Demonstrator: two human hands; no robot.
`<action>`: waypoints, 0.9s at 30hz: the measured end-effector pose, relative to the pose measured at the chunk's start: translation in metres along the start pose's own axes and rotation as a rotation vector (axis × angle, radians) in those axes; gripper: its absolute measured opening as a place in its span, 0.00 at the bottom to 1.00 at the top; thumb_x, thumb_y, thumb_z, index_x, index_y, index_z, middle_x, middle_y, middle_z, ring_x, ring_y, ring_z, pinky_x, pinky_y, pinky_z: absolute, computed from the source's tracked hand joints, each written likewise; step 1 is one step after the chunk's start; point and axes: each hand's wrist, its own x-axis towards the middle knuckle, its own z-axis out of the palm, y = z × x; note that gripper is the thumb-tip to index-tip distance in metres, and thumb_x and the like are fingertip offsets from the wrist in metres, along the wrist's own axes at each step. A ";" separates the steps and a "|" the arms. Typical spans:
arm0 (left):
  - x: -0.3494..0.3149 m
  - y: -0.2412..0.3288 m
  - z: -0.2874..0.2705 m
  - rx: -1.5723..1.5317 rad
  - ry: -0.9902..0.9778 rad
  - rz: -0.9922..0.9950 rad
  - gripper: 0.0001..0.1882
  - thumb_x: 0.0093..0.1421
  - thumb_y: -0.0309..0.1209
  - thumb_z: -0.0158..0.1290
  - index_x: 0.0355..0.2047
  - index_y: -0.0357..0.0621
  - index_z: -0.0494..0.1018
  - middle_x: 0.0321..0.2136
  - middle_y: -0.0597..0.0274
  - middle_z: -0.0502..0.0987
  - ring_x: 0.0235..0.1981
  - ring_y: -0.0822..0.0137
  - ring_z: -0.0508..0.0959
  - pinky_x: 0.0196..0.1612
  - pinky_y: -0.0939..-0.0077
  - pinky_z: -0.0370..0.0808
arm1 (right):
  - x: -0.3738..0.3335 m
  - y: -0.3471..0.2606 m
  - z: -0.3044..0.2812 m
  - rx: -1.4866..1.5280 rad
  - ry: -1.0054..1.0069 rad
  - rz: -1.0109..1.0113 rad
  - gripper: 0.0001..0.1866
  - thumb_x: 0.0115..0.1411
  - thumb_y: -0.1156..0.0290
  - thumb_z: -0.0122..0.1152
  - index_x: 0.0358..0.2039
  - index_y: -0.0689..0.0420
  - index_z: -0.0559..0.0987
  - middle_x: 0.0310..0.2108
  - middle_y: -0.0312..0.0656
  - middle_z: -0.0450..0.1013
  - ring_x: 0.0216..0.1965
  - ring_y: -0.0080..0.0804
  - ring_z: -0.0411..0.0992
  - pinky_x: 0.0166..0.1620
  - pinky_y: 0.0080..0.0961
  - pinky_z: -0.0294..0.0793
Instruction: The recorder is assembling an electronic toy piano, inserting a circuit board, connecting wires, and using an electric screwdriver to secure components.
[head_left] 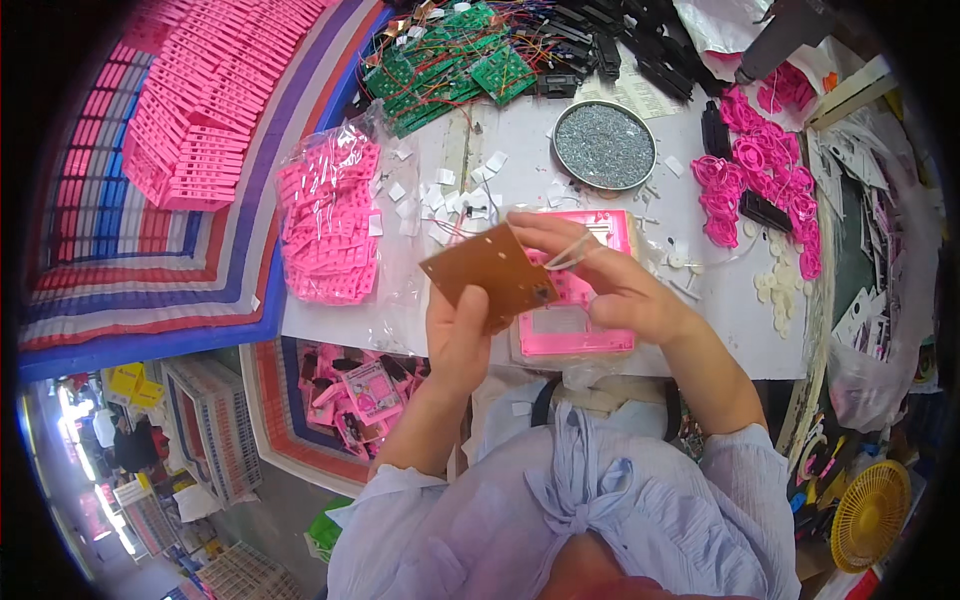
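Note:
A brown circuit board point(480, 275) is tilted above the table, its plain side with several small holes facing up. My left hand point(460, 335) is closed on its near left edge, thumb on top and the other fingers hidden underneath. Stretched toward the board's far right edge are the fingers of my right hand point(630, 290), touching it, with the thumb apart from them. Pale wires point(570, 252) cross those fingers. Beneath both hands lies a pink plastic housing point(580, 345) with a rectangular window, partly covered by the board and my right hand.
A metal tin of small screws point(605, 145) stands beyond the housing. Green circuit boards point(430, 70) with wires are piled at the back. Bagged pink parts point(330, 225) lie left, near a striped crate point(265, 290). Magenta rings point(760, 165) are heaped right, below a power screwdriver point(785, 40).

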 end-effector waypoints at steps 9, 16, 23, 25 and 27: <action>-0.024 0.016 -0.013 0.472 -0.340 -0.093 0.10 0.66 0.22 0.48 0.46 0.33 0.74 0.39 0.54 0.80 0.37 0.69 0.79 0.38 0.73 0.75 | -0.102 -0.030 -0.007 0.209 0.208 0.259 0.04 0.53 0.83 0.67 0.31 0.66 0.84 0.30 0.44 0.80 0.32 0.31 0.77 0.36 0.28 0.74; -0.022 0.034 -0.003 0.926 -0.698 -0.029 0.10 0.53 0.20 0.58 0.37 0.41 0.75 0.36 0.55 0.82 0.34 0.58 0.83 0.36 0.71 0.79 | -0.210 -0.067 -0.111 -0.109 0.100 0.899 0.33 0.51 0.59 0.76 0.53 0.65 0.79 0.51 0.50 0.77 0.53 0.43 0.75 0.56 0.36 0.72; -0.019 0.021 0.022 0.780 -0.918 0.118 0.20 0.48 0.20 0.61 0.43 0.44 0.74 0.42 0.55 0.80 0.37 0.50 0.82 0.39 0.65 0.80 | -0.094 -0.073 -0.029 -0.601 -0.506 0.133 0.57 0.55 0.28 0.55 0.70 0.63 0.58 0.72 0.60 0.49 0.73 0.59 0.45 0.70 0.58 0.42; -0.025 0.014 0.022 0.832 -0.838 0.127 0.18 0.52 0.27 0.63 0.44 0.46 0.74 0.40 0.58 0.80 0.39 0.56 0.82 0.35 0.66 0.80 | -0.075 -0.053 -0.011 -0.511 -0.498 0.089 0.53 0.55 0.32 0.58 0.70 0.60 0.60 0.70 0.62 0.51 0.70 0.61 0.52 0.69 0.59 0.46; -0.035 0.007 0.018 0.750 -0.701 -0.070 0.18 0.57 0.29 0.61 0.48 0.46 0.73 0.42 0.58 0.79 0.41 0.60 0.81 0.35 0.67 0.80 | -0.065 -0.037 -0.008 -0.382 -0.489 0.088 0.46 0.57 0.41 0.64 0.67 0.58 0.65 0.68 0.60 0.57 0.66 0.58 0.61 0.66 0.56 0.55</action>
